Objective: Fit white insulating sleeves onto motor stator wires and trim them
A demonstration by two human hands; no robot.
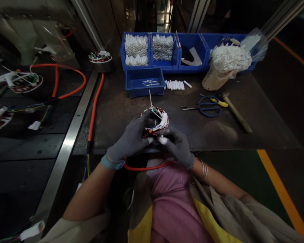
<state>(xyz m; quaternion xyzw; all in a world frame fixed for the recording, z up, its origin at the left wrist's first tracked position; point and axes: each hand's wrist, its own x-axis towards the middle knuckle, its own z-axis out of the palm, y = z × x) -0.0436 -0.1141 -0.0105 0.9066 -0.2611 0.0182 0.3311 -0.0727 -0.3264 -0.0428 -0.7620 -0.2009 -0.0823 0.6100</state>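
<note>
A round motor stator [162, 125] with red windings, white sleeves and white ties sits near the front edge of the bench, directly before me. My left hand [133, 136], in a grey glove, is wrapped around its left side, the thumb at the near rim. At the near right rim, my right hand [177, 143], also gloved, has thumb and fingers pinched together; what lies between them is too small to make out. One thin white tie [150, 98] sticks up from the stator's far side. An orange sleeved cable [147, 168] hangs in a loop below my wrists.
Behind stand blue bins [164, 62] of white sleeves and a small blue tray [145, 91] with thin ties. Loose white sleeves [176, 85], blue-handled scissors [209, 107], a hammer [238, 114] and a container [212, 78] of white pieces lie rightward. More stators [100, 60] stand left.
</note>
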